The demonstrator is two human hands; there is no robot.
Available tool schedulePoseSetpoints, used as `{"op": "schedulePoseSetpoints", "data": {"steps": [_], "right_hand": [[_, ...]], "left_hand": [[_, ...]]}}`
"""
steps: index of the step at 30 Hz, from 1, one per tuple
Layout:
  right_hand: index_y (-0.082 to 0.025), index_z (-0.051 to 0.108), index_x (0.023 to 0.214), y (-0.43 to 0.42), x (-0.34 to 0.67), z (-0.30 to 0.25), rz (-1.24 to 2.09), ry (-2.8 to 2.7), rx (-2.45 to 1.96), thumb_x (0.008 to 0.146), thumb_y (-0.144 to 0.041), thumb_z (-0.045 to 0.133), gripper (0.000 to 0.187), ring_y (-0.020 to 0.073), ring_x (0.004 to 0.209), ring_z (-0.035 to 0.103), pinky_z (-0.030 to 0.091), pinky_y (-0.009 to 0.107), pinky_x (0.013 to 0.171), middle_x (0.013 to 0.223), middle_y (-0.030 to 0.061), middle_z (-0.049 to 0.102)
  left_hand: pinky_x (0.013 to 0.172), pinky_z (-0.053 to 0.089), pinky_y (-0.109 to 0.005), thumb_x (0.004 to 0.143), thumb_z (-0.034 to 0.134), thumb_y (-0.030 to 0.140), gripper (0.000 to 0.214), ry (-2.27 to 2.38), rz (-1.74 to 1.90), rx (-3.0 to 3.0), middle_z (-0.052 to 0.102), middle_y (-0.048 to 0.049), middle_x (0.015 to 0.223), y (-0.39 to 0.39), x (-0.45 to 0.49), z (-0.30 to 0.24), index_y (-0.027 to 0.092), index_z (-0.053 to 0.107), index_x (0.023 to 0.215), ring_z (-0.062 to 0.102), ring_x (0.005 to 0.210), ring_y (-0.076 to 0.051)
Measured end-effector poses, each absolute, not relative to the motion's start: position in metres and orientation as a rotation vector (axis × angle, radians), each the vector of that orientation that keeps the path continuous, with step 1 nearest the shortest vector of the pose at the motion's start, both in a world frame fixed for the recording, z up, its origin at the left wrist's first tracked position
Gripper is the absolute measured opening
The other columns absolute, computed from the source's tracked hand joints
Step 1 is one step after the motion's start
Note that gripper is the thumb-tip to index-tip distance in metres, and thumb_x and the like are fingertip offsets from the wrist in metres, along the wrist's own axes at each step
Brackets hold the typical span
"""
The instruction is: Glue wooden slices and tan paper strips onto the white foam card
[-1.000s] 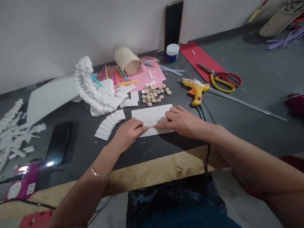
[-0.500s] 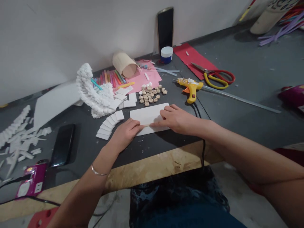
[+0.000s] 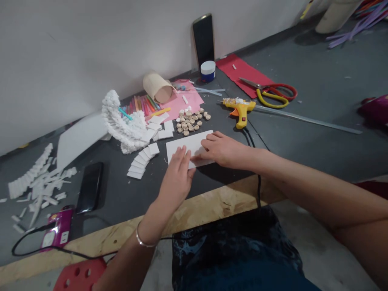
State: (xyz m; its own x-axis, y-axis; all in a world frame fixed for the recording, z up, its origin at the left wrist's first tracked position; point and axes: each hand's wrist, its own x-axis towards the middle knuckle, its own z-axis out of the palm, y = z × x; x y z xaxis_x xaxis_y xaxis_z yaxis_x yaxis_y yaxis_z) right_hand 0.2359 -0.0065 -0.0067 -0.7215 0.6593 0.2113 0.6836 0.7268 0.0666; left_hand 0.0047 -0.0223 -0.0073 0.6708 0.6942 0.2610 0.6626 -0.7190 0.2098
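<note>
While resting the left hand (image 3: 178,173) flat and ungripping on the near edge of the white sheet (image 3: 186,142), seemingly steadies the right side with the right hand (image 3: 222,150), curled with index extended; cannot tell if pinching anything. Has the sheet flat beneath both hands, presumably for firm backing. Left of the left hand, has white card pieces (image 3: 140,162) fanned, perhaps for lifting singly. Ahead, has beige discs (image 3: 186,133) clustered handily. Past the right hand, lays the yellow glue gun (image 3: 242,110) with nozzle leftward, probably to spare the fingers. Farthest, leans the phone (image 3: 204,42) on the wall (image 3: 91,44).
</note>
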Motion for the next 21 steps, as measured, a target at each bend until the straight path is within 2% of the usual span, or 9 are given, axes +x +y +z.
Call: {"op": "schedulePoseSetpoints", "data": {"steps": [3, 9, 11, 14, 17, 21], "right_hand": [[-0.024, 0.068, 0.109, -0.007, 0.236, -0.006, -0.22, -2.752, -1.087, 0.092, -0.015, 0.048, 0.028, 0.0242, 0.087, 0.044, 0.024, 0.036, 0.077, 0.094, 0.0107, 0.059], [-0.025, 0.065, 0.114, -0.005, 0.24, -0.009, -0.118, -2.672, -1.061, 0.094, -0.017, 0.046, 0.029, 0.0228, 0.088, 0.047, 0.025, 0.035, 0.079, 0.094, 0.0087, 0.062], [-0.02, 0.064, 0.113, -0.003, 0.244, -0.011, 0.004, -2.589, -1.113, 0.095, -0.019, 0.046, 0.025, 0.0218, 0.089, 0.05, 0.026, 0.034, 0.082, 0.094, 0.0083, 0.065], [-0.014, 0.065, 0.101, 0.001, 0.25, -0.012, 0.203, -2.486, -1.187, 0.092, -0.021, 0.051, 0.017, 0.0206, 0.09, 0.054, 0.029, 0.033, 0.084, 0.094, 0.0087, 0.068], [-0.016, 0.067, 0.091, 0.005, 0.258, -0.01, 0.374, -2.46, -1.178, 0.089, -0.021, 0.055, 0.013, 0.0193, 0.087, 0.056, 0.031, 0.032, 0.084, 0.087, 0.0066, 0.069], [-0.018, 0.069, 0.092, 0.008, 0.264, -0.008, 0.546, -2.438, -1.124, 0.087, -0.018, 0.057, 0.013, 0.0182, 0.088, 0.058, 0.034, 0.032, 0.083, 0.086, 0.0045, 0.068]], "left_hand": [[0.117, 0.031, -0.052, 0.1, 0.03, 0.041, 0.058, 1.179, 0.365, 2.776, 0.036, -0.0221, 0.152, -0.031, 0.019, -0.017, 0.008, 0.028, 0.148, 0.026, 0.146, -0.031], [0.117, 0.029, -0.052, 0.098, 0.029, 0.052, 0.072, 1.208, 0.267, 2.81, 0.033, -0.0226, 0.154, -0.034, 0.018, -0.028, 0.006, 0.016, 0.152, 0.022, 0.147, -0.032], [0.118, 0.029, -0.052, 0.097, 0.028, 0.054, 0.074, 1.206, 0.249, 2.826, 0.031, -0.0224, 0.155, -0.033, 0.017, -0.028, 0.006, 0.016, 0.152, 0.021, 0.147, -0.032], [0.118, 0.029, -0.052, 0.097, 0.028, 0.054, 0.072, 1.208, 0.213, 2.853, 0.03, -0.0216, 0.155, -0.033, 0.017, -0.026, 0.007, 0.022, 0.151, 0.021, 0.147, -0.032], [0.117, 0.03, -0.052, 0.097, 0.029, 0.053, 0.07, 1.215, 0.19, 2.871, 0.03, -0.0209, 0.156, -0.033, 0.019, -0.025, 0.008, 0.026, 0.151, 0.021, 0.147, -0.032], [0.117, 0.031, -0.052, 0.098, 0.03, 0.051, 0.068, 1.219, 0.185, 2.876, 0.029, -0.0204, 0.156, -0.033, 0.019, -0.023, 0.008, 0.027, 0.15, 0.022, 0.147, -0.032]]}}
